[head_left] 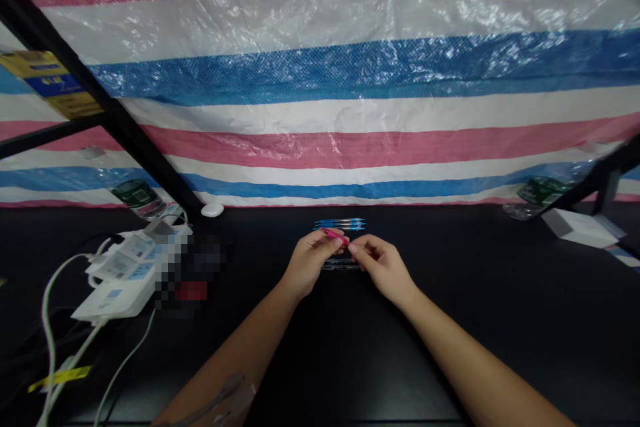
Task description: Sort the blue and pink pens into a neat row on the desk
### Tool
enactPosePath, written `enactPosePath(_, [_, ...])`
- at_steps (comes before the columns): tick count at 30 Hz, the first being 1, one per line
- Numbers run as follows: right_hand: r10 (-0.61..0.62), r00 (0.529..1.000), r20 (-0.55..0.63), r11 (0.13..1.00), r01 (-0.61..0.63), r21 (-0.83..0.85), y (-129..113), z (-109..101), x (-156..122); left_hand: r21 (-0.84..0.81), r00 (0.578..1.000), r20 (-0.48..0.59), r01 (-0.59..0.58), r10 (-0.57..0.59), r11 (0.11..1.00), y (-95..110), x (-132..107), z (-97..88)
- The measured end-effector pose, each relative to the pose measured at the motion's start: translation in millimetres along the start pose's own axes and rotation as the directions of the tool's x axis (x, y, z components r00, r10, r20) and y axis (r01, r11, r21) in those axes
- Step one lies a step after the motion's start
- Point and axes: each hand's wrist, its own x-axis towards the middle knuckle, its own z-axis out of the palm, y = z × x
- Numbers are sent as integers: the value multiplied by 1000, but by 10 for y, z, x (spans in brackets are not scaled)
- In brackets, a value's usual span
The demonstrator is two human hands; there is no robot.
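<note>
The left hand point(313, 263) closes narrowly around a pink pen point(335, 235), its fingers and thumb pinching the pen near one end. The right hand point(381, 269) is just beside it, its fingertips point(354, 249) drawn into a narrow pinch; whether they touch the pen is hard to tell. Blue pens point(340, 223) lie side by side on the black table point(450, 327) just beyond the hands, and dark pens point(341, 265) lie beneath them. A white power strip point(120, 297) sits well left.

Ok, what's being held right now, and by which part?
A pink pen, pinched near one end by the left hand, between thumb and fingers; the right hand has its fingertips by the other end, contact unclear.
</note>
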Motion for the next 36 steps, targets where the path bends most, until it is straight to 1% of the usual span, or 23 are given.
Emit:
enactPosePath(2, [45,998,48,999,-44,-25,-4,-9,-5,22,1000,9,-2,2,1000,-6,0,-5])
enactPosePath(4, [64,995,72,998,-64,-3,-13,-6,-11,35,1000,10,-6,5,999,-14,0,-10])
enactPosePath(7, [48,998,41,996,-51,72,-31,13,-17,41,1000,4,-12,12,999,-22,-1,-16])
enactPosePath(9, [50,998,40,994,-53,93,-36,20,-19,39,1000,8,-11,10,999,-21,-3,-18])
enactPosePath(13, [132,980,150,983,-149,106,-40,10,-11,51,1000,24,-6,5,999,-9,-5,-19])
enactPosePath(14, [135,977,164,982,-154,110,-45,6,-8,54,1000,27,-6,5,999,-6,-5,-20])
enactPosePath(18, [54,994,99,989,-67,130,-66,-10,-5,50,999,34,-15,14,999,-2,-7,-22])
enactPosePath(19, [48,994,95,990,-60,128,-64,-15,-6,51,999,39,-17,15,999,-2,-8,-21])
enactPosePath(21, [82,987,140,987,-100,124,-48,-25,-10,58,998,55,-17,13,998,-4,-9,-20])
enactPosePath(23, [137,968,209,977,-167,132,-28,-29,-11,65,998,67,-16,12,998,-6,-7,-21])
enactPosePath(24, [150,963,225,973,-184,141,-22,-28,-10,65,998,69,-17,13,998,-6,-4,-24])
enactPosePath(25, [145,965,221,972,-180,149,-20,-26,-8,64,998,67,-21,17,998,-7,-1,-27])
enactPosePath(28, [65,991,116,987,-81,139,-36,-21,-4,62,998,44,-43,41,997,-7,8,-39])
enactPosePath(30, [35,996,83,993,-44,110,-46,-25,-4,65,998,41,-52,49,997,-2,7,-41])
enactPosePath(32, [73,988,139,990,-89,114,-45,-34,-6,70,997,60,-49,45,996,6,1,-36])
enactPosePath(34, [139,964,228,972,-177,155,-38,-41,-9,73,996,83,-45,39,996,16,-5,-27])
enactPosePath(36, [166,950,264,955,-222,197,-38,-44,-11,73,995,88,-47,41,996,24,-7,-21])
